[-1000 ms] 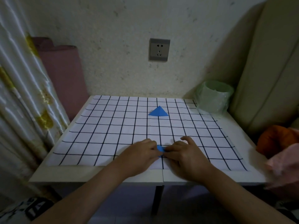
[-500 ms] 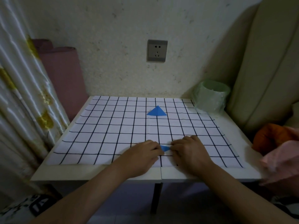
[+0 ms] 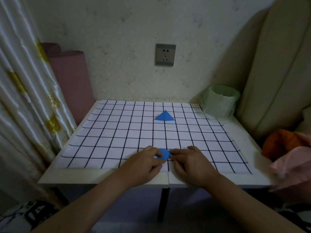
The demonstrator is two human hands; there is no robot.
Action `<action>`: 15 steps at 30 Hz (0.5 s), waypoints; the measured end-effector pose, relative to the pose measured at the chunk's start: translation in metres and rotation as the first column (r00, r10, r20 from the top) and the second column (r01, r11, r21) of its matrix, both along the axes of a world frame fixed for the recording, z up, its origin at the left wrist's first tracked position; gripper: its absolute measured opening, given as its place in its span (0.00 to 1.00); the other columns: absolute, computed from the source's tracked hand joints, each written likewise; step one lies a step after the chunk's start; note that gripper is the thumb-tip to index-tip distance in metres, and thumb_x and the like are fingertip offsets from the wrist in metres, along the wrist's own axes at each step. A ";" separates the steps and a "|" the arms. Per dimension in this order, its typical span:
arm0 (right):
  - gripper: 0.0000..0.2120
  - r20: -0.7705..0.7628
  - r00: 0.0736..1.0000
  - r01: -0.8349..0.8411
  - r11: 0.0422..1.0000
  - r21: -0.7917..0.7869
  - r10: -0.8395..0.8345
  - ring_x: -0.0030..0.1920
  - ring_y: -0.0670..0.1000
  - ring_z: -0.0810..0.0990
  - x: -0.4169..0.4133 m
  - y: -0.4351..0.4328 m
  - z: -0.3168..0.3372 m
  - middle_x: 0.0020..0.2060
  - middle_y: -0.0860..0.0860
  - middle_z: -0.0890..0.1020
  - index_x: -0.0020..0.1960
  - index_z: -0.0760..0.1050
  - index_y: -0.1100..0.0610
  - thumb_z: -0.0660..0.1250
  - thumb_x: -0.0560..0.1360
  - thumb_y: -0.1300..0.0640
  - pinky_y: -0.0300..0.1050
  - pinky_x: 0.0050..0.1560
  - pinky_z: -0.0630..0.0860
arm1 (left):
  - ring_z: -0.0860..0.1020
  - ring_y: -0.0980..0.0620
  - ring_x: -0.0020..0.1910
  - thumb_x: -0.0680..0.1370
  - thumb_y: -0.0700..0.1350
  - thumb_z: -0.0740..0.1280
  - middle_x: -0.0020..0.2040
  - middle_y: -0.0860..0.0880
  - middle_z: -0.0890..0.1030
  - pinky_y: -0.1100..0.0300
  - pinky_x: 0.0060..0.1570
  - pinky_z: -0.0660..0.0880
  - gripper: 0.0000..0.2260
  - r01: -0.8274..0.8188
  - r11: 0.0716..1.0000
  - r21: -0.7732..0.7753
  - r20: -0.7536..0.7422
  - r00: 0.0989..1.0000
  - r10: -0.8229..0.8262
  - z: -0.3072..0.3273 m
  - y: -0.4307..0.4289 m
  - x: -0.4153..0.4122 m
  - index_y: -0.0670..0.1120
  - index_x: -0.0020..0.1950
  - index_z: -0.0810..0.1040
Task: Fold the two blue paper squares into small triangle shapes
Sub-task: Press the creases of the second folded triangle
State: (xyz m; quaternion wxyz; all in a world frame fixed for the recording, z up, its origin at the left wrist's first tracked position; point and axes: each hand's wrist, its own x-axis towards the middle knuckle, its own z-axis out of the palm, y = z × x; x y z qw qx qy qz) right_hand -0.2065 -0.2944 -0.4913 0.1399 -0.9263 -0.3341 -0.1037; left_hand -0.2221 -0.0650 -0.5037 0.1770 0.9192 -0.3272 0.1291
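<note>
**Blue paper (image 3: 164,153) pinched by both hands, near edge of table (image 3: 101,182)**

Blue paper is small and partly folded, low over the grid sheet (image 3: 117,132), in the near middle of the table. Left hand (image 3: 144,163) has its fingers curled and pinches the paper's left side. Right hand (image 3: 190,163) is also curled and pinches the right side. Fingertips of both hands cover the paper's ends, so its exact shape cannot be told.

Triangle (image 3: 164,116), blue and already folded, lies flat on the grid sheet toward the far side. It points away from the person and is well apart from the hands.

Writing: the black-and-white item (image 3: 25,214) on the floor at near left carries bold marks, too blurred to read. Socket (image 3: 165,55) on the wall shows plug holes only.

Around:
- Green bin (image 3: 220,101) with a plastic liner at the table's far right corner, touching the sheet's corner.
- Pink roll (image 3: 70,78) leaning on the wall, left of the table.
- Curtain (image 3: 20,98) at far left.
- Beige cushion (image 3: 277,64) at right.
- Orange thing (image 3: 282,142) and pink cloth (image 3: 294,165) at the right edge. The cloth overlaps the table's near right corner.
- Dark table leg (image 3: 162,204) below the middle seam.
</note>
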 end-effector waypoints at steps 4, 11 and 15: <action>0.18 0.011 1.000 0.014 1.000 -0.012 -0.014 0.52 0.47 0.81 0.003 0.001 -0.002 0.60 0.47 0.82 0.56 0.83 0.50 0.56 0.78 0.49 0.49 0.58 0.70 | 0.73 0.58 0.54 0.81 0.51 0.60 0.54 0.53 0.76 0.59 0.48 0.77 0.14 0.001 0.999 -0.044 0.016 1.000 0.000 0.001 0.007 -0.008 0.50 0.58 0.83; 0.14 0.033 0.999 -0.001 1.000 -0.014 0.001 0.50 0.46 0.81 0.003 0.004 -0.002 0.58 0.47 0.83 0.54 0.83 0.52 0.60 0.78 0.52 0.49 0.53 0.74 | 0.78 0.55 0.54 0.78 0.47 0.62 0.54 0.51 0.83 0.59 0.50 0.78 0.13 0.009 0.999 -0.045 -0.002 1.000 -0.009 0.003 0.013 -0.019 0.46 0.54 0.85; 0.13 0.005 1.000 0.011 1.000 0.020 -0.011 0.50 0.46 0.81 0.004 0.006 -0.001 0.56 0.48 0.83 0.52 0.84 0.53 0.61 0.79 0.52 0.49 0.55 0.76 | 0.80 0.56 0.56 0.77 0.48 0.62 0.57 0.51 0.84 0.61 0.57 0.77 0.14 -0.037 0.999 -0.030 -0.027 0.999 0.037 0.003 0.013 -0.018 0.47 0.55 0.85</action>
